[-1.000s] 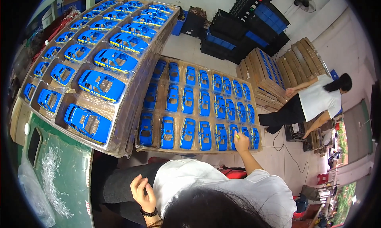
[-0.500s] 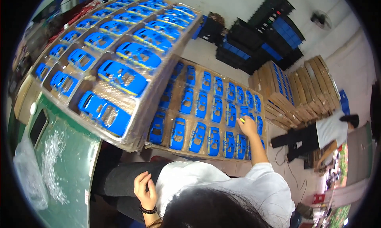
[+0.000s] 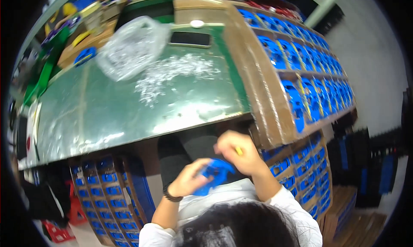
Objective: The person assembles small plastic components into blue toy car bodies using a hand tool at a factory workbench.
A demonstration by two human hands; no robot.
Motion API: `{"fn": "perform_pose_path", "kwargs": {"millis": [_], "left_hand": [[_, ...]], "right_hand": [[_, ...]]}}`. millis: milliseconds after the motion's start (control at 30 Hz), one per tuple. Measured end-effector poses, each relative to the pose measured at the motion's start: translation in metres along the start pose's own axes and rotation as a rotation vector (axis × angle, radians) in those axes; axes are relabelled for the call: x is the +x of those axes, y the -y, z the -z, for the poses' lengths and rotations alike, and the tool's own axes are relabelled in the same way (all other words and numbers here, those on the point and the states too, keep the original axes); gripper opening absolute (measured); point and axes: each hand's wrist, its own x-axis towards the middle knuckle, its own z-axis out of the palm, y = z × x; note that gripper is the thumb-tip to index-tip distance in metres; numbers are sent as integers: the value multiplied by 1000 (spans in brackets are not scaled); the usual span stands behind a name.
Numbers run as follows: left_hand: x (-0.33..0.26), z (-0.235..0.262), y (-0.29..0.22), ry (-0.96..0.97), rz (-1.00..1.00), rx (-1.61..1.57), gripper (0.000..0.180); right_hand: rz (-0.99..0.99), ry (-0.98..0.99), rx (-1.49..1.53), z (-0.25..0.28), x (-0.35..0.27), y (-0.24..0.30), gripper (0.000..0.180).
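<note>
Over my lap my left hand [image 3: 189, 181] grips a blue plastic toy car body [image 3: 214, 174] with window openings in it. Just above and to the right of the car body is my right hand [image 3: 241, 152], its fingers curled closed. A small yellow object [image 3: 239, 151] pokes out of that fist; its kind is hidden, and the hand is somewhat blurred. On the green worktop [image 3: 116, 113] ahead lies a scatter of small clear plastic pieces [image 3: 176, 73]. A clear plastic bag [image 3: 133, 47] of similar pieces sits beside them.
A dark phone [image 3: 190, 39] and a small white round item [image 3: 197, 24] lie at the worktop's back. Stacked cardboard trays [image 3: 258, 83] of blue car bodies rise at the right. More trays [image 3: 105, 199] stand below left, near red stools [image 3: 60, 230]. Another blue car body [image 3: 85, 56] lies far left.
My view has swung left from the trays to the worktop. The right hand has come back from the lower tray to my lap. My left hand, empty before, now holds a blue car body.
</note>
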Motion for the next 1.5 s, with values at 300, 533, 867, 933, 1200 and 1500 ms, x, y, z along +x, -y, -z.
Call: {"fn": "perform_pose_path", "kwargs": {"millis": [300,533,867,933,1200,1500], "left_hand": [[-68,-4,8,-763,-164,-99,58],[-37,4,5,-729,-229,-104,49],[8,9,-19,-682,-327,258,59],[11,8,-18,-678,-274,211,59],[26,3,-10,-743,-281,160,56],[31,2,-15,-784,-217,776,42]], "right_hand": [[-152,-117,-707,-61,159,-60,14],[1,-138,-479,-54,123,-28,10],[117,1,-367,-45,66,-8,15],[161,-19,-476,-43,63,-16,12],[214,-143,-519,-43,66,-30,7],[17,-198,-557,-51,61,-35,10]]}}
